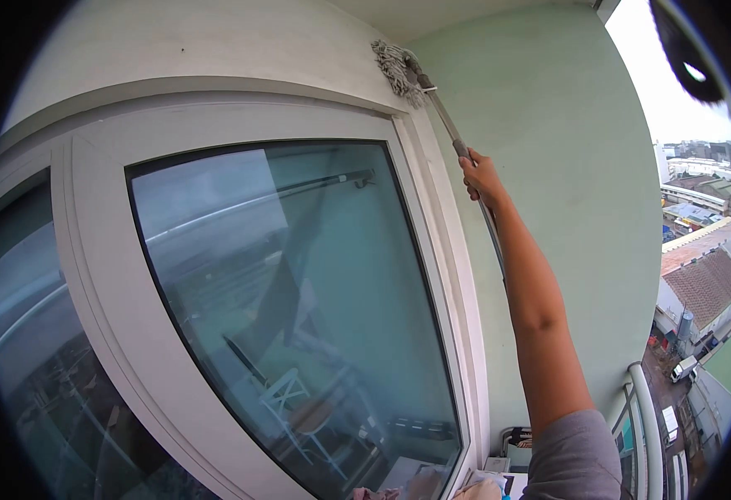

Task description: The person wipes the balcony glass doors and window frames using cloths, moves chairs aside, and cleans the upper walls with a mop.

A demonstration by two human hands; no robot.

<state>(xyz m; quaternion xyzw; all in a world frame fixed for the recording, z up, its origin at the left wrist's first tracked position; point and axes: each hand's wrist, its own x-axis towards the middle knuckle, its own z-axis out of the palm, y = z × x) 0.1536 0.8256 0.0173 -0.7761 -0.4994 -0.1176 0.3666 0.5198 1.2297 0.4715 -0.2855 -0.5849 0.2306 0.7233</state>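
Note:
My right hand (482,179) is raised high and closed around the pole of a mop (446,117). The mop's grey string head (399,73) touches the pale wall (240,46) above the door frame, near the corner with the green wall (548,167). Below my hand, the pole runs down and passes out of sight behind my forearm. My left hand cannot be made out; a pale rounded shape at the bottom edge is too cut off to identify.
A white-framed glass door (299,317) fills the left and middle, reflecting a chair and rails. A metal railing (650,425) stands at the lower right, with roofs (703,279) and vehicles far below. Several items sit at the bottom edge, beside the door.

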